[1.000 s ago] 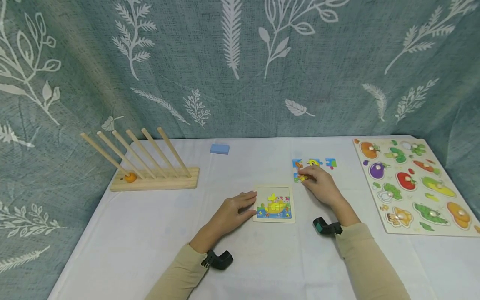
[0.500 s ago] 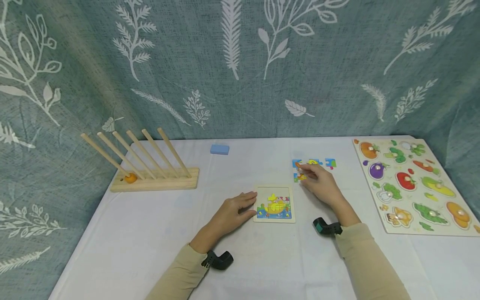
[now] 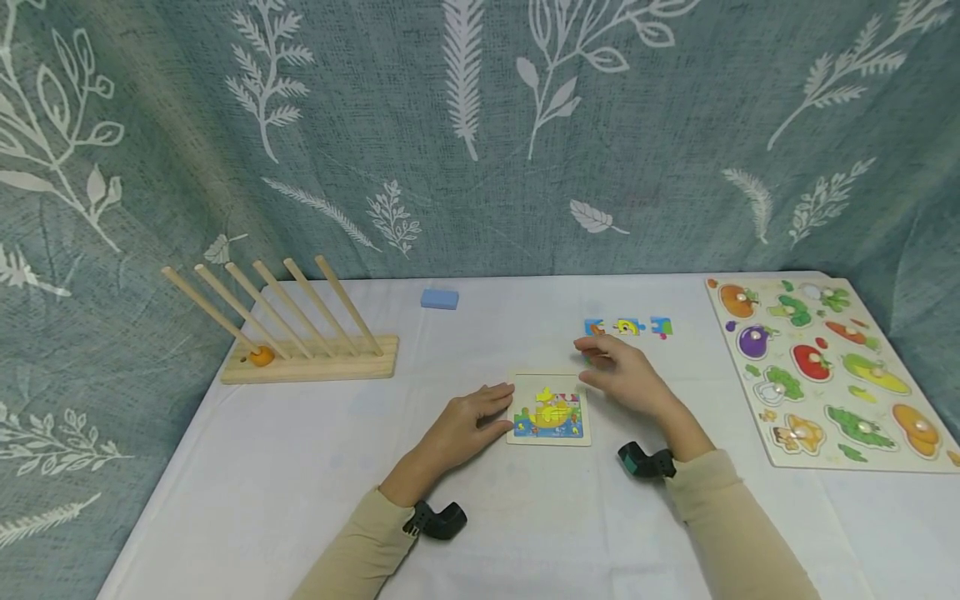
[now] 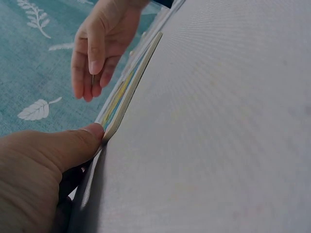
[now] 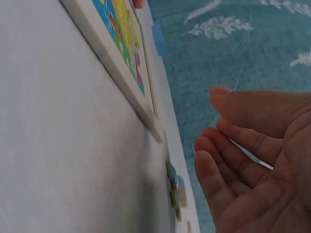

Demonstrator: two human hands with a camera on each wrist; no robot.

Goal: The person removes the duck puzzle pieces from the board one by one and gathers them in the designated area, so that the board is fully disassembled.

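Observation:
A small square jigsaw puzzle tray (image 3: pixel 549 439) lies on the white tablecloth. Yellow duck pieces (image 3: pixel 551 417) fill its lower part, and its upper part is bare board. Fingertips and thumb of my left hand (image 3: pixel 467 425) touch the tray's left edge; in the left wrist view the thumb (image 4: pixel 80 141) sits by its corner. My right hand (image 3: pixel 626 375) hovers past the tray's upper right corner, fingers loosely bent. In the right wrist view nothing shows between its thumb and fingers. Loose puzzle pieces (image 3: pixel 627 327) lie beyond it, and a green bit shows beside the fingers, partly hidden.
A wooden rack with several slanted pegs (image 3: pixel 311 367) and an orange bead (image 3: pixel 261 356) stands at the left. A blue block (image 3: pixel 439 299) lies near the back edge. The vegetable knob puzzle board (image 3: pixel 817 392) is at the right. A patterned curtain (image 3: pixel 480 208) hangs behind the table.
My right hand has moved left and slightly nearer from the loose pieces, toward the tray's upper right corner. My left hand stays at the tray's left edge.

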